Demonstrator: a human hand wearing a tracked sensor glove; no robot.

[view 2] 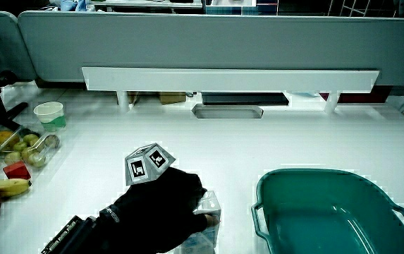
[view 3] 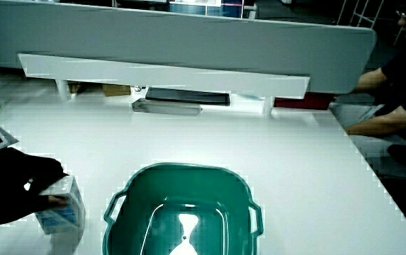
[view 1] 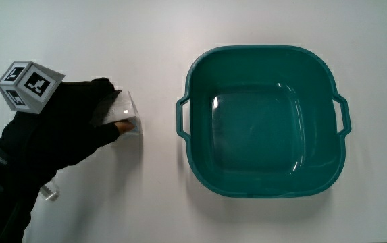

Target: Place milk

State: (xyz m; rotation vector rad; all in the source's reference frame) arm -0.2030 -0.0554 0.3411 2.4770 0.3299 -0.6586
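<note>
The hand (view 1: 65, 131) grips the milk carton (view 1: 127, 116) from above, standing it on the desk (view 1: 146, 40) beside the empty teal basin (view 1: 196, 67), apparently its destination.

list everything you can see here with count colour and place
milk carton: 1, white, on the table beside the basin, under the hand's fingers
basin: 1, teal, two handles, nothing in it, on the table
cup: 1, pale with a green band, near the table's edge
fruit and packets: several, mixed colours, at the table's edge by the cup
partition: 1, grey, with a white shelf below it
hand: 1, black glove, patterned cube on its back, grasping the milk carton
</note>
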